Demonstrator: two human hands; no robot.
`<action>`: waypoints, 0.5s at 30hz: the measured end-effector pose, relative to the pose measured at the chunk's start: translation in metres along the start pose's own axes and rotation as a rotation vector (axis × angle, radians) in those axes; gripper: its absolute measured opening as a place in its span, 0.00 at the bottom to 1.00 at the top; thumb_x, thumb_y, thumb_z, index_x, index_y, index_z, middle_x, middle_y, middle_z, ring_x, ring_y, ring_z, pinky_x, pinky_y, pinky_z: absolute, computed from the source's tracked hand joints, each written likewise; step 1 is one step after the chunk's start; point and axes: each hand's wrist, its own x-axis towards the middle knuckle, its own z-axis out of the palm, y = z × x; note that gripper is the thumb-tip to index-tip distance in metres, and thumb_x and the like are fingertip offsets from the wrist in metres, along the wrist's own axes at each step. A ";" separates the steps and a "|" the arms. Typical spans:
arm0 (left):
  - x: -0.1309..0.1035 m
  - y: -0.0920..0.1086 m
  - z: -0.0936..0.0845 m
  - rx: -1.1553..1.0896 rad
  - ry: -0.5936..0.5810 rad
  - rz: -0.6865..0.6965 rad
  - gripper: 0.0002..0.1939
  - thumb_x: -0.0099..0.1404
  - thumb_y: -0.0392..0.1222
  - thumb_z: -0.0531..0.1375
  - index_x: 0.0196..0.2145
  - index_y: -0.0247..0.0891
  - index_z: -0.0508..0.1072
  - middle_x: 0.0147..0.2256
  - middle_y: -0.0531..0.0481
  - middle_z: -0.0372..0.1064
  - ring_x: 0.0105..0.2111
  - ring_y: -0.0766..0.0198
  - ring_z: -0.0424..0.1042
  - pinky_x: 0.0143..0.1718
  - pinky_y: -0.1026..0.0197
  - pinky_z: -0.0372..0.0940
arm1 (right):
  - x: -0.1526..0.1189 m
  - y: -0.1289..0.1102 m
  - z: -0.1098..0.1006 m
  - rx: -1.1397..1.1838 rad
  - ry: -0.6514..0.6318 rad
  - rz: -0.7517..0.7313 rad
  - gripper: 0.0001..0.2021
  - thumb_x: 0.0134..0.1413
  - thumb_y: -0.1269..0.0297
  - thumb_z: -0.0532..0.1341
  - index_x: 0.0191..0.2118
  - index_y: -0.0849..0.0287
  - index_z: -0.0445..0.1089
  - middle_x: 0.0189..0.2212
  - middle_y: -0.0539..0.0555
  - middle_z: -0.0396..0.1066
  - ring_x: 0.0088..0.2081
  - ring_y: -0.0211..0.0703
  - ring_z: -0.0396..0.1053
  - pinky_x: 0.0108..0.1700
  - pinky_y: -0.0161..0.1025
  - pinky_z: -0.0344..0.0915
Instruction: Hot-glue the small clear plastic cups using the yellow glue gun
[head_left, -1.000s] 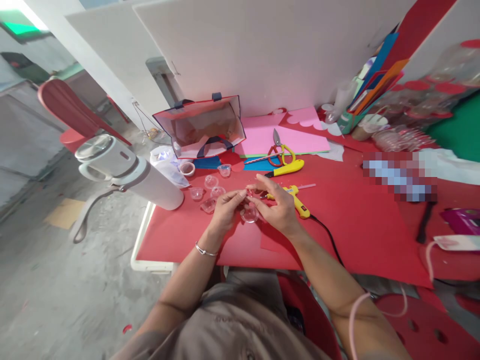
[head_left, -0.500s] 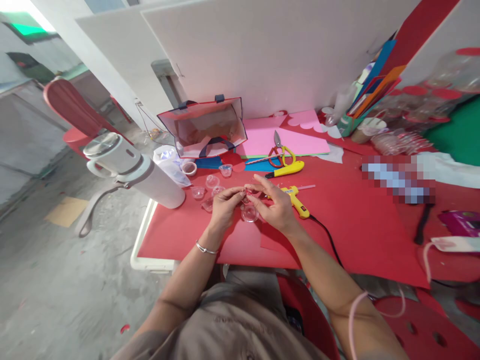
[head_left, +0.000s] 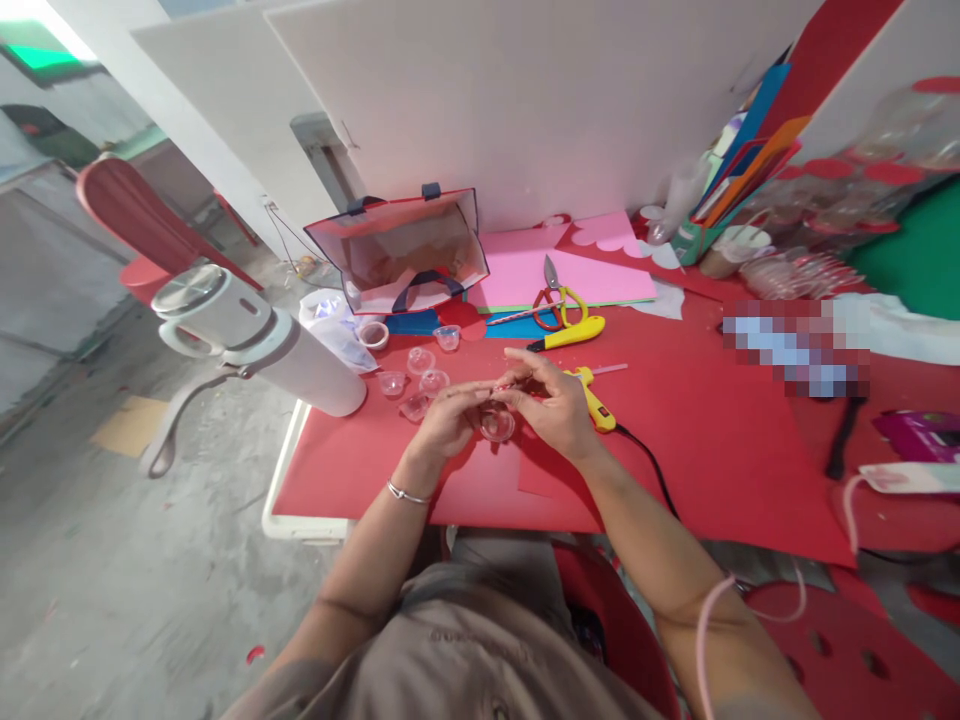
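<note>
My left hand (head_left: pixel 451 422) and my right hand (head_left: pixel 553 408) meet over the red sheet, fingertips pinched around a small red piece (head_left: pixel 501 388). Its kind is too small and covered to make out. Just below the fingers is a clear plastic cup (head_left: pixel 496 424); whether a hand touches it I cannot tell. Several more small clear cups (head_left: pixel 448 338) lie left of and beyond my left hand. Right behind my right hand rests a yellow glue gun (head_left: pixel 600 408), partly hidden, with a glue stick (head_left: pixel 609 367) showing at its back.
A yellow-handled cutter (head_left: pixel 576 333) and scissors (head_left: pixel 561 300) lie beyond the hands. A paper bag (head_left: pixel 409 250) stands at the back, near pink sheets (head_left: pixel 525 275). The large white bottle (head_left: pixel 300 360) leans at left. Lidded clear jars (head_left: pixel 885 190) are at far right.
My left fingers have straightened somewhat and turned flatter, while both hands stay together at the small red piece. The whole view has shifted slightly.
</note>
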 end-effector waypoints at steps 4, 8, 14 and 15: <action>0.004 0.000 -0.001 -0.069 0.116 0.053 0.17 0.55 0.51 0.71 0.35 0.35 0.84 0.36 0.37 0.82 0.32 0.55 0.79 0.25 0.60 0.72 | -0.001 -0.001 0.000 0.053 0.016 0.028 0.25 0.59 0.56 0.73 0.61 0.47 0.75 0.37 0.50 0.82 0.38 0.45 0.81 0.46 0.44 0.80; 0.001 -0.002 -0.001 -0.095 0.160 0.122 0.21 0.59 0.58 0.72 0.41 0.37 0.84 0.44 0.39 0.82 0.39 0.57 0.80 0.33 0.62 0.74 | -0.005 0.005 0.006 -0.043 -0.096 -0.089 0.28 0.62 0.59 0.71 0.66 0.44 0.69 0.46 0.52 0.83 0.45 0.48 0.82 0.50 0.48 0.80; -0.048 -0.004 -0.012 0.064 0.128 0.139 0.23 0.54 0.48 0.79 0.44 0.36 0.84 0.40 0.40 0.82 0.39 0.56 0.82 0.42 0.56 0.76 | -0.016 0.007 0.025 -0.278 -0.216 -0.236 0.36 0.57 0.56 0.75 0.69 0.44 0.67 0.46 0.56 0.83 0.41 0.54 0.77 0.47 0.53 0.78; -0.062 -0.002 -0.018 0.088 0.176 0.146 0.23 0.53 0.47 0.79 0.45 0.37 0.84 0.38 0.41 0.82 0.36 0.57 0.81 0.39 0.57 0.76 | -0.018 0.004 0.027 -0.263 -0.242 -0.245 0.41 0.54 0.54 0.77 0.71 0.44 0.65 0.46 0.56 0.84 0.40 0.54 0.76 0.47 0.54 0.78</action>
